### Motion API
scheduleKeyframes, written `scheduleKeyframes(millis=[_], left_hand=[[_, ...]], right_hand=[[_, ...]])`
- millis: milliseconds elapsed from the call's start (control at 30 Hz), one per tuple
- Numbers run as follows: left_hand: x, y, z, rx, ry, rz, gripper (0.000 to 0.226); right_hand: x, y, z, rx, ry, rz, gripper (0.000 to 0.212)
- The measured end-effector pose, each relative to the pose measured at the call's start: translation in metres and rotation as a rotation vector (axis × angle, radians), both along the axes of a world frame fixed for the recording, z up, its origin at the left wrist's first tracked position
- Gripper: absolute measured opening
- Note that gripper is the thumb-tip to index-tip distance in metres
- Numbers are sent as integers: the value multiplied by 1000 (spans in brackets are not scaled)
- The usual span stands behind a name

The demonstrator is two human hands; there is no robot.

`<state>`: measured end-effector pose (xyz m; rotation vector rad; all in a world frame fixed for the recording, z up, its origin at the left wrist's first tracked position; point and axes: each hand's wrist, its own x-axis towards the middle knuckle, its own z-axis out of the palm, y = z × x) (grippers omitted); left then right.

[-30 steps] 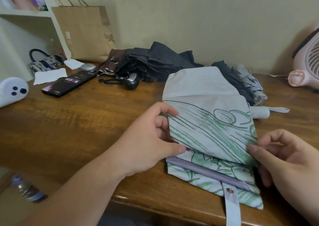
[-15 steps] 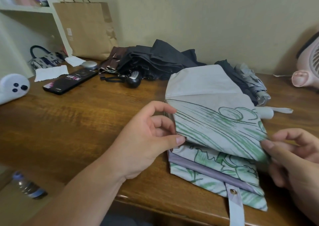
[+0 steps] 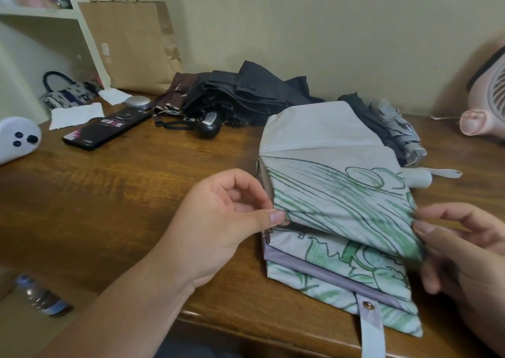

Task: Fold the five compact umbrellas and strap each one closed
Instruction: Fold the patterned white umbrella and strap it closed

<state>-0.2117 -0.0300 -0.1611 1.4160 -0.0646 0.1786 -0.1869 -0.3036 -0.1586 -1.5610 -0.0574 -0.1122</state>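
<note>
Two forearms reach in from the near edge over the wooden bench (image 3: 109,199), the left one slanting up from the lower left, the right one entering at the right border. Between them lies the green-printed umbrella (image 3: 338,193), collapsed flat near the front edge of the bench, its pale handle (image 3: 418,177) pointing right and its strap (image 3: 373,330) with a metal snap hanging over the front edge. Its top fabric panel is raised off the folded layers beneath. The left hand (image 3: 218,226) is half curled, thumb and index finger pinching the left edge of that raised panel, the other fingers bent loosely. The right hand (image 3: 464,256) pinches the panel's right edge between its thumb and fingertips, fingers spread a little.

Behind, a heap of dark umbrellas (image 3: 240,97) lies near the wall with a black round handle (image 3: 209,128) sticking out toward the front. A grey umbrella (image 3: 396,128) lies just behind the printed one. Farther left stands a brown paper bag (image 3: 131,48), with a black phone (image 3: 106,130) lying in front of it.
</note>
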Motion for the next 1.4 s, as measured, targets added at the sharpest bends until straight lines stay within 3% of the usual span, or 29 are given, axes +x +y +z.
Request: scheduleKeyframes(millis=[200, 333, 400, 467, 500, 600, 667, 800, 1100, 1267, 1400], left_hand=[[-1, -3, 3, 46, 13, -72, 29], [-2, -6, 6, -27, 59, -77, 44], [0, -6, 6, -62, 72, -38, 40], [2, -6, 5, -115, 76, -33, 32], [2, -6, 5, -144, 78, -39, 26], [2, -5, 5, -212, 67, -63, 18], [1, -4, 3, -195, 35, -84, 28], [-2, -4, 0, 52, -44, 19, 42], [-6, -6, -3, 308, -289, 171, 25], [-6, -1, -6, 319, -181, 84, 37], [-7, -3, -2, 261, -115, 49, 14]], right_hand=[[-3, 3, 3, -45, -43, 55, 17], [-6, 5, 7, -44, -35, 161, 37], [-5, 4, 7, -40, -7, 193, 44], [-2, -1, 1, -41, 5, 185, 74], [-2, 0, 2, -34, 10, 178, 79], [-2, 5, 7, 20, 34, 152, 58], [-2, 8, 8, 20, 28, 140, 55], [-3, 10, 12, 27, 42, 125, 41], [-2, 9, 14, 84, 73, 132, 38], [-2, 8, 10, 51, 54, 103, 42], [-2, 7, 5, -13, 11, 97, 36]])
